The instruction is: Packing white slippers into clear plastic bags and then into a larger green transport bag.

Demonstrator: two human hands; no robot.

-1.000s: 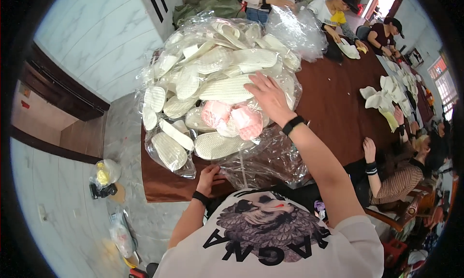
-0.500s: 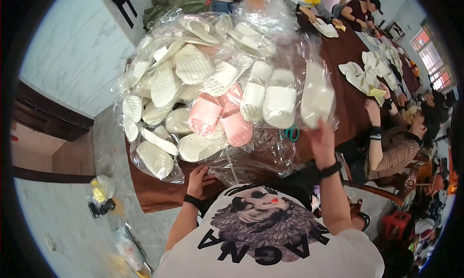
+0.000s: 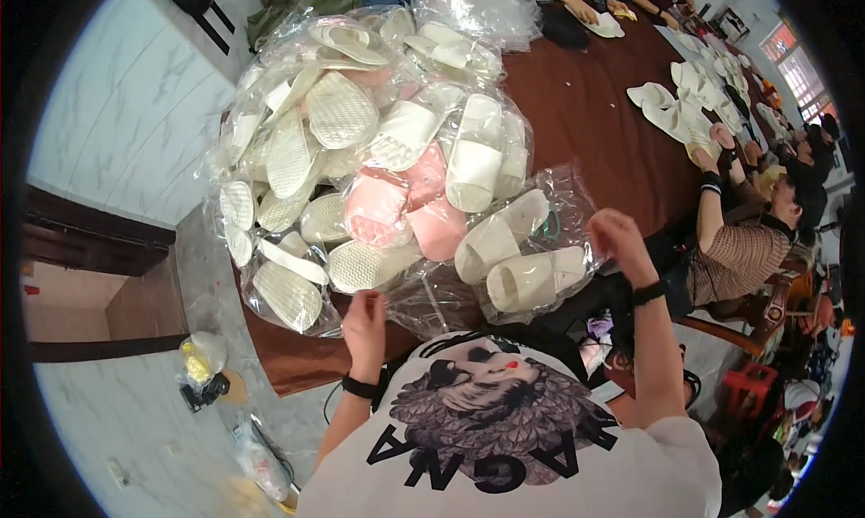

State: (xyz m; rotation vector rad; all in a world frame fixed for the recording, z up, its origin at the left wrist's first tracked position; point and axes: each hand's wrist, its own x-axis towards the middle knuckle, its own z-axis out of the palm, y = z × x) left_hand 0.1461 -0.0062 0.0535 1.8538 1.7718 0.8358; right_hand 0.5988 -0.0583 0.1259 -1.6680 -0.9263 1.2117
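A pair of white slippers (image 3: 523,282) in a clear plastic bag (image 3: 577,198) lies slanted at the near right of a big heap of bagged slippers. My right hand (image 3: 623,245) is at the bag's right edge, its fingers curled closed and seeming to pinch the plastic. At the heap's near edge, my left hand (image 3: 364,327) has bent, closed fingers against loose clear film; what they hold, if anything, is hidden. Between the hands, pink slippers (image 3: 377,210) sit among the white ones. A teal-handled tool (image 3: 552,225) shows partly through the bag.
A brown cloth (image 3: 577,113) covers the long table. Loose white slippers (image 3: 676,113) lie farther right, where a person in a striped top (image 3: 743,257) works. More people sit along the far side, near stacked clear bags (image 3: 478,12). A dark doorway (image 3: 99,257) stands at left.
The bagged pair at the right has come nearer and turned slantwise. My right hand has moved slightly right. My left hand has lifted from the table edge and its fingers have curled.
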